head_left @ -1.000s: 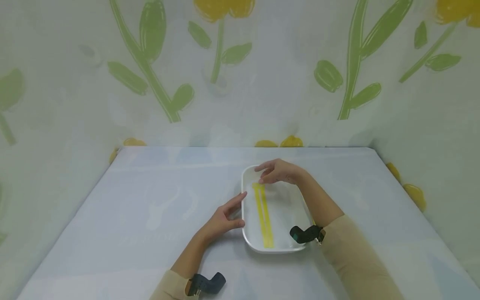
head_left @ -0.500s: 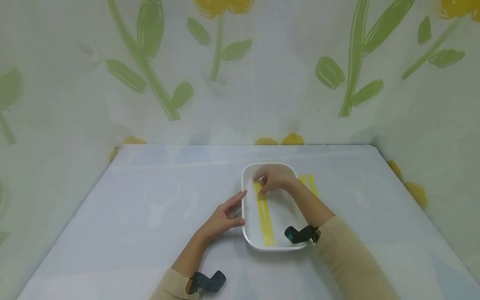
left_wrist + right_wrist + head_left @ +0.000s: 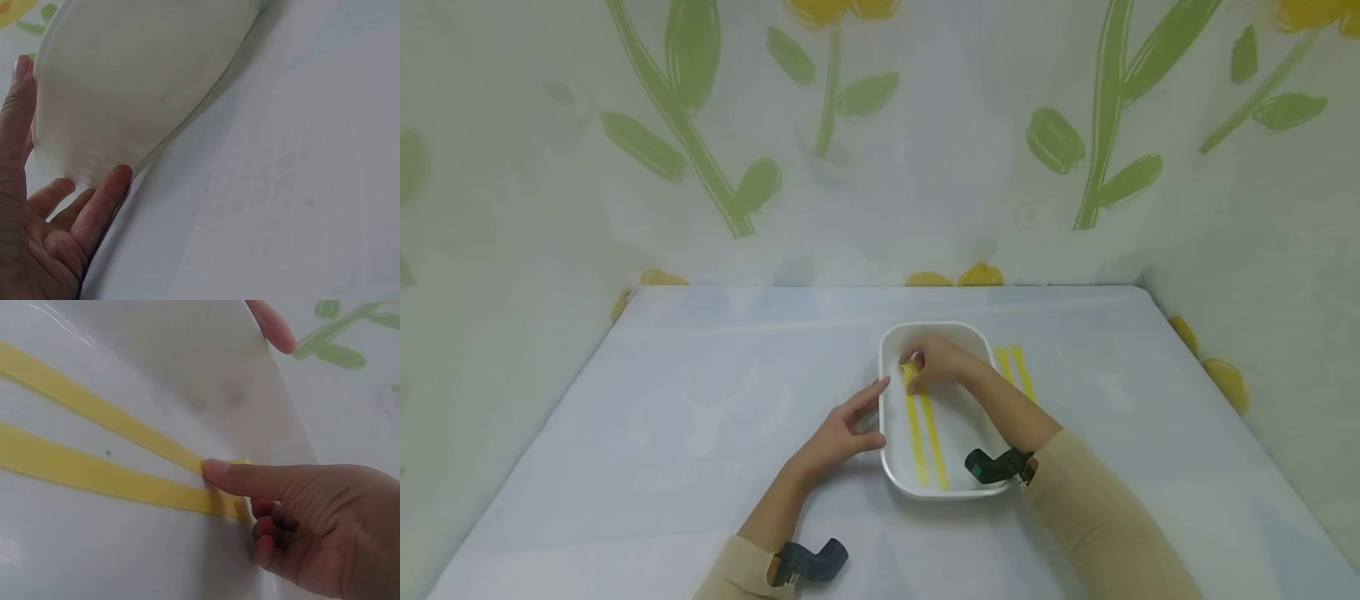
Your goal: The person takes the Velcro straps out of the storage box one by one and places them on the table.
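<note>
A white rectangular tray [image 3: 961, 442] with rounded corners holds two long, flat yellow strips, a left strip [image 3: 916, 435] and a right strip [image 3: 933, 437], spread apart at their near ends. Inside it, my right hand [image 3: 936, 360] pinches the left strip at its far end; in the right wrist view the thumb [image 3: 244, 478] presses on that end and the other fingers curl below. My left hand [image 3: 842, 433] touches the tray's left side, its fingers extended; in the left wrist view the fingers [image 3: 103, 203] lie along the outer wall.
Two more yellow strips [image 3: 1017, 367] lie on the white table [image 3: 700, 450] just right of the tray, partly hidden by my right forearm. A flower-patterned wall [image 3: 925, 183] rises behind the table. Each wrist carries a dark camera mount [image 3: 996, 465].
My right hand has lowered into the tray and taken hold of the left strip's far end. That strip's near end has swung left, widening the gap. My left hand stays at the tray's side.
</note>
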Available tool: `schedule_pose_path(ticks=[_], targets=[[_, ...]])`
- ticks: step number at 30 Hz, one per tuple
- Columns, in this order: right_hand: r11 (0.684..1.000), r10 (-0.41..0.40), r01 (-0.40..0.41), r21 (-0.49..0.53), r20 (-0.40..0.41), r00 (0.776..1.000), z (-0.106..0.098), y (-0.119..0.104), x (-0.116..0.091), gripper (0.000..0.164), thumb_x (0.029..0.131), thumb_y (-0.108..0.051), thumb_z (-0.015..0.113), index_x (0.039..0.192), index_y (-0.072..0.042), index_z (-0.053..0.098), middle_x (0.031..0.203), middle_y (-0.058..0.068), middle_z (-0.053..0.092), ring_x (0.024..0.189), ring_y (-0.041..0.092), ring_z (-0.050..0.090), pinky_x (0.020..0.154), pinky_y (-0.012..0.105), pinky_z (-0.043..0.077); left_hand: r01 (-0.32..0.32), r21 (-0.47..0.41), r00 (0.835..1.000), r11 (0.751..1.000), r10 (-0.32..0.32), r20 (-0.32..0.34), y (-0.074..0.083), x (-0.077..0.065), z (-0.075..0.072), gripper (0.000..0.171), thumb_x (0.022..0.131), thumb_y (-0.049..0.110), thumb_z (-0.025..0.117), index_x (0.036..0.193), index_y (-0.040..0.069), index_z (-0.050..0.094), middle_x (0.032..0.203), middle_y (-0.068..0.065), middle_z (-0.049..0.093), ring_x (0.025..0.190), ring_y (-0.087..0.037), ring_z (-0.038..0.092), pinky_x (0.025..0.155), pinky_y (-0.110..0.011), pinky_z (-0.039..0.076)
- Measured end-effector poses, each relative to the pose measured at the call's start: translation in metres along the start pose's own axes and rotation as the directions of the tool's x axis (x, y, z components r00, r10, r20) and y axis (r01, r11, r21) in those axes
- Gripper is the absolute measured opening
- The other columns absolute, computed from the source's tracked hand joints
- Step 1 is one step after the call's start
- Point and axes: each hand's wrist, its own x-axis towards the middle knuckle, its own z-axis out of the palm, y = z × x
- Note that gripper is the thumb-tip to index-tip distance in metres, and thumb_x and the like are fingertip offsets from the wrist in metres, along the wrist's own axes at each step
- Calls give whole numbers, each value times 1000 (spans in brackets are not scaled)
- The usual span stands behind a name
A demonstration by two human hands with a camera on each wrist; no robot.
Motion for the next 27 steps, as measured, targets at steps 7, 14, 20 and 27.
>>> schedule_pose_path(ticks=[7,14,20,27], targets=[[991,-79,79,104,-9,997,-2,1,0,28,78,-20,77,102,-9,69,87,2,65,76,15,55,69,25,46,5,9,1000,1000,-5,-2,0,0,1,77,83,19,73,148,20,33,156,-3,24,140,-29,29,97,-32,47],[953,-93,89,291,-2,996,-2,0,-4,36,82,-19,72,114,-6,63,90,7,70,74,17,62,67,28,52,-8,29,1000,1000,8,-5,-1,0,2,79,82,28,74,148,20,33,156,-5,25,140,-31,29,98,-37,46],[874,-150,97,476,74,986,-3,2,-5,45,81,-10,72,123,-2,57,88,8,71,76,18,68,75,34,57,-21,5,1000,1000,21,3,-3,-1,3,80,81,30,74,148,17,33,155,-8,26,140,-32,28,98,-36,46],[769,-266,173,615,62,962,-11,4,-7,51,83,-4,68,132,0,51,87,12,71,85,19,69,76,37,57,-12,23,1000,1000,12,10,-2,1,1,78,83,23,73,149,19,31,156,-4,25,141,-29,28,94,-31,49]])
